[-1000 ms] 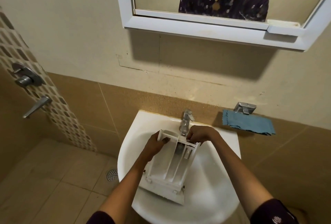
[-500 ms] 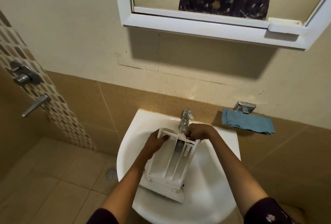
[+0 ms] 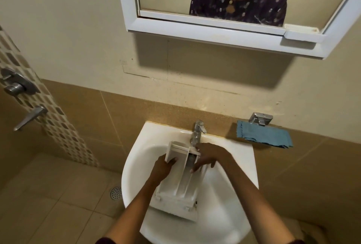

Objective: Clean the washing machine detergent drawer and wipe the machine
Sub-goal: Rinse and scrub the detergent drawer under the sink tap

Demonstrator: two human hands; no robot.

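Scrub step: we grip the drawer (image 3: 175,191) with the left hand (image 3: 163,167), right hand (image 3: 209,157) spread flat on it; rinsing at the tap (image 3: 197,132) likely comes next.

This is a home bathroom. A white basin (image 3: 136,146) with a chrome tap (image 3: 198,130) is fixed to the wall, and a white-framed mirror (image 3: 195,29) hangs above it. Brown tiles (image 3: 88,116) cover the lower wall, with plain cream paint higher up. To the left a mosaic strip (image 3: 58,126) carries a shower valve (image 3: 16,84) and a lever (image 3: 31,116). The tiled floor (image 3: 48,195) has a round drain (image 3: 115,193) just beside the basin's left edge. A blue cloth (image 3: 263,136) hangs from a chrome holder (image 3: 260,118) right of the tap.
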